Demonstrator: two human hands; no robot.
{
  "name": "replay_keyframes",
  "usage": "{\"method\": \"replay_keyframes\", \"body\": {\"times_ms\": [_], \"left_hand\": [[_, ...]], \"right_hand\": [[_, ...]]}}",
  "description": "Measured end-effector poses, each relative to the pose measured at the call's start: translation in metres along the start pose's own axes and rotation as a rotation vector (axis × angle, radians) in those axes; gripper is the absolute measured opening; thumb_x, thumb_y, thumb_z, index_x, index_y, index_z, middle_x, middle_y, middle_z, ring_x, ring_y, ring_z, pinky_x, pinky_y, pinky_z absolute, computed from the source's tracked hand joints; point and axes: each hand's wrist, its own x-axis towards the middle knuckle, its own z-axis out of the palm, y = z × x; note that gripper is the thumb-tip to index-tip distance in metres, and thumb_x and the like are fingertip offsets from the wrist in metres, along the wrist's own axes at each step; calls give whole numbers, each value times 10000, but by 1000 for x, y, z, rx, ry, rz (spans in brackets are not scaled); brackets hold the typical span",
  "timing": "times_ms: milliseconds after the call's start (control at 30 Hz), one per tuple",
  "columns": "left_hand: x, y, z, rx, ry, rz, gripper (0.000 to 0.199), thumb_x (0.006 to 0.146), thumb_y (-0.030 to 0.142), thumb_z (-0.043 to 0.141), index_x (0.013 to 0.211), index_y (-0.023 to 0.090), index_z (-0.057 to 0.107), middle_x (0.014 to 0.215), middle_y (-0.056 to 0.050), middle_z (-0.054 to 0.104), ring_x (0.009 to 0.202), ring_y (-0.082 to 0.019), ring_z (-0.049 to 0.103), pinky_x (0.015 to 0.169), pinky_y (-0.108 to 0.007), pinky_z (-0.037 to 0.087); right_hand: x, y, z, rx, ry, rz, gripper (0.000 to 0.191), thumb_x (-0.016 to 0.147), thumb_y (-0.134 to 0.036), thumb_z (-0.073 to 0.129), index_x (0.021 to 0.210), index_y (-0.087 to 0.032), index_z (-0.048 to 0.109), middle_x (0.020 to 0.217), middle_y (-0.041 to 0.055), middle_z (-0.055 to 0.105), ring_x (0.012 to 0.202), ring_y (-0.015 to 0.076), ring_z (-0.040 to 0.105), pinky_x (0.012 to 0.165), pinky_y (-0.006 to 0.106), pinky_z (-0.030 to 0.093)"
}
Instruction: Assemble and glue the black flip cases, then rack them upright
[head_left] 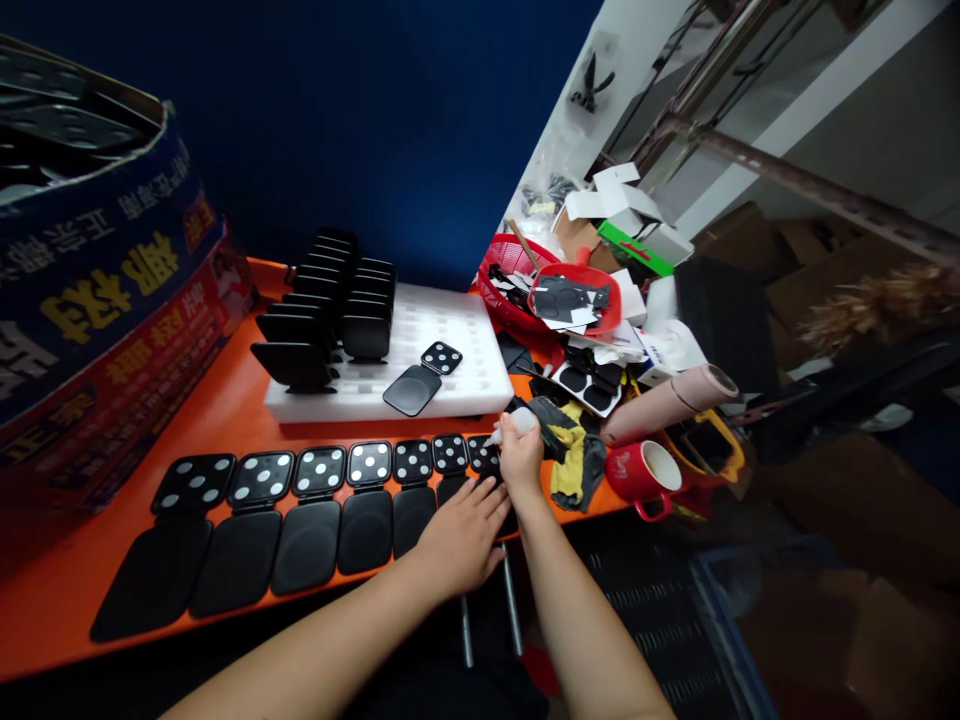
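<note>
My right hand (pixel 519 458) is wrapped round a small white squeeze bottle (pixel 523 420). The bottle's thin tip points left and down at the dotted square flap (pixel 481 455) of the last black hinged piece in a row. My left hand (pixel 461 535) lies flat with fingers stretched over the larger lower panels at the row's right end, partly hiding them. Several more black hinged pieces (pixel 320 470) lie unfolded side by side along the orange table (pixel 135 560), each with whitish round dots on its small flap and a plain larger panel (pixel 306 547) below.
Behind the row, a white foam block (pixel 465 330) holds several upright black pieces (pixel 367 310) and one lying unfolded (pixel 414 388). A printed carton (pixel 112 290) stands left. At right are red baskets (pixel 517 255), yellow-grey gloves (pixel 574 455), a red mug (pixel 637 475) and a pink roll (pixel 667 405).
</note>
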Motion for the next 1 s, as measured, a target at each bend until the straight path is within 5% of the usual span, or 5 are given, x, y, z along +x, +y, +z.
{"method": "replay_keyframes", "body": {"times_ms": [367,633,1000], "left_hand": [[-14,-5,-17,-41,24,-45,599,856,443,452,1374,157,363,1435,-87,391,1335,-256,308,1092,-435,232],[-59,-10,-24,-48,56,-113,479,878,348,445,1337,211,429,1404,-50,442,1307,-260,363,1088,-469,253],[-60,-11,-21,-22,89,-108,452,898,312,406,1337,211,430,1402,-37,443,1298,-240,381,1081,-447,280]], "right_hand": [[-1,1,-3,177,19,141,420,807,-528,467,855,-122,566,747,97,693,445,131,560,408,242,424],[-11,-6,1,82,6,91,419,755,-513,560,837,-109,631,781,123,705,544,180,609,491,282,465],[-9,-3,0,-56,14,11,358,785,-484,542,819,-136,621,768,115,704,663,226,642,625,327,478]]}}
